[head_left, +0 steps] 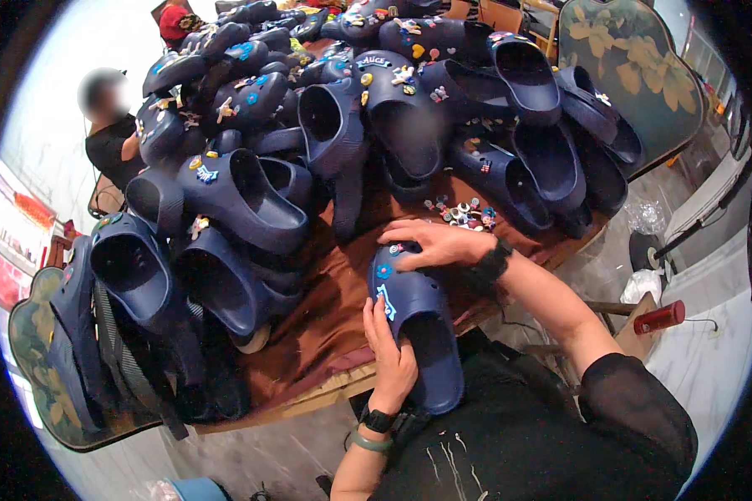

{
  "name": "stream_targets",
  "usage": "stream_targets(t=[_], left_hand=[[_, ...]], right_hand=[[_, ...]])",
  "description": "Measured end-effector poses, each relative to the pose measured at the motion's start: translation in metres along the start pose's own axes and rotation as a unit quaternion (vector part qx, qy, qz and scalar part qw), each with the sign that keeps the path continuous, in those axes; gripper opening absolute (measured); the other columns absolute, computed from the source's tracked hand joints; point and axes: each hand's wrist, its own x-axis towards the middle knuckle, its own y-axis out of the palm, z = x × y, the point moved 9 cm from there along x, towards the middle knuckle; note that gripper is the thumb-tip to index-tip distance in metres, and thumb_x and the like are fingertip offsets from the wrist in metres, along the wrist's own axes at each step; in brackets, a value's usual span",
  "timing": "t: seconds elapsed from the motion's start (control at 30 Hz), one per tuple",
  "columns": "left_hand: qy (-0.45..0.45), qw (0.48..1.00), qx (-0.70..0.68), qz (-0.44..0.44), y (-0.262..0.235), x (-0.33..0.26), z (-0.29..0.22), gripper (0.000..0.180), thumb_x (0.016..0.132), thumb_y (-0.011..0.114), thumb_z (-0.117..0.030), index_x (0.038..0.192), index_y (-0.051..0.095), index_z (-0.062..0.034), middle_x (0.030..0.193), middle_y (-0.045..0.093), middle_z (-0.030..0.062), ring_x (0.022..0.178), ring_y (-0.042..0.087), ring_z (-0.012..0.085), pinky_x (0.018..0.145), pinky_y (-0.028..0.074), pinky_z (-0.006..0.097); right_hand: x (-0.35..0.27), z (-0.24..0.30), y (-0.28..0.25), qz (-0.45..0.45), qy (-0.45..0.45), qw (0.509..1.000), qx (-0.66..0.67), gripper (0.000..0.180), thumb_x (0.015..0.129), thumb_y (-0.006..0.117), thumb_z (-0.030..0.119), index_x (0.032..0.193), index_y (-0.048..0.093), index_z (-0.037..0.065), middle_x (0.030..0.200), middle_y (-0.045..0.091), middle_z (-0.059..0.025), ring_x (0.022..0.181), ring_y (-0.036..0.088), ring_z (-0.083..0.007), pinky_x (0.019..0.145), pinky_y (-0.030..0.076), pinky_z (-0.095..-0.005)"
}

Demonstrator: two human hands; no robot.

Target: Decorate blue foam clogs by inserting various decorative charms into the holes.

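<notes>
A navy foam clog [433, 355] rests at the table's front edge against me, its toe pointing away and its opening toward my body. My left hand [390, 355] grips its left side, fingers on the upper beside a light blue and white charm [384, 302] and thumb near the opening. My right hand [439, 244] wraps over the toe, beside a blue round charm [383, 271]. Whether a small charm sits under the right fingers is hidden. Just beyond the right hand lies a small heap of colourful shoe charms [466, 215].
Many navy clogs with charms [263, 200] are piled across the brown cloth [317, 334] on the table. Chairs with floral-patterned backs [635, 75] stand at the right and left. A person [109, 138] is at the far left. A dark red cylinder [658, 318] lies at the right.
</notes>
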Motion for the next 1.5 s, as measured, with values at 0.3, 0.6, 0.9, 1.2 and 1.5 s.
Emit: stream_targets(t=[0.3,0.6,0.9,1.2,1.5], left_hand=[[-0.001,1.000,-0.003,-0.008,-0.001,0.000,-0.004,0.076,0.075,0.039,0.008,0.149,0.022,0.0013,0.154,0.017,0.0244,0.146,0.015,0.0391,0.120,0.011,0.045],[-0.001,1.000,0.001,-0.013,-0.002,0.002,0.005,0.076,0.075,0.039,0.007,0.149,0.020,0.0040,0.154,0.017,0.0250,0.147,0.013,0.0393,0.121,0.010,0.044],[0.000,1.000,-0.003,-0.007,-0.001,0.001,-0.001,0.073,0.080,0.039,0.004,0.149,0.017,0.0061,0.154,0.016,0.0248,0.146,0.014,0.0389,0.120,0.011,0.044],[0.014,1.000,0.019,-0.008,0.003,-0.004,0.006,0.076,0.076,0.043,0.007,0.148,0.018,0.0065,0.152,0.018,0.0277,0.144,0.017,0.0432,0.119,0.013,0.046],[0.029,0.998,0.045,0.036,-0.002,0.006,0.002,0.079,0.077,0.051,0.005,0.150,0.019,0.0037,0.153,0.023,0.0265,0.142,0.021,0.0432,0.117,0.018,0.048]], right_hand=[[0.016,-0.022,-0.006,-0.162,0.069,0.978,-0.111,0.028,0.097,0.054,0.029,0.092,0.069,0.006,0.088,0.069,-0.0143,0.089,0.063,-0.0360,0.080,0.050,-0.0455],[0.026,0.006,0.006,-0.033,-0.030,0.998,0.032,0.025,0.096,0.056,0.022,0.116,0.059,0.007,0.107,0.056,-0.0127,0.101,0.053,-0.0279,0.093,0.040,-0.0384],[0.029,0.022,0.026,0.066,-0.081,0.980,-0.172,0.032,0.091,0.061,0.044,0.109,0.074,0.021,0.093,0.057,-0.0064,0.096,0.052,-0.0266,0.076,0.038,-0.0420],[0.011,0.006,-0.001,-0.176,-0.026,0.984,-0.017,0.026,0.098,0.054,0.028,0.095,0.065,0.005,0.094,0.064,-0.0115,0.091,0.061,-0.0303,0.079,0.045,-0.0411],[-0.030,-0.014,-0.065,-0.222,0.012,0.924,-0.312,0.028,0.081,0.073,0.025,0.101,0.062,0.008,0.095,0.056,-0.0146,0.091,0.052,-0.0340,0.082,0.042,-0.0442]])
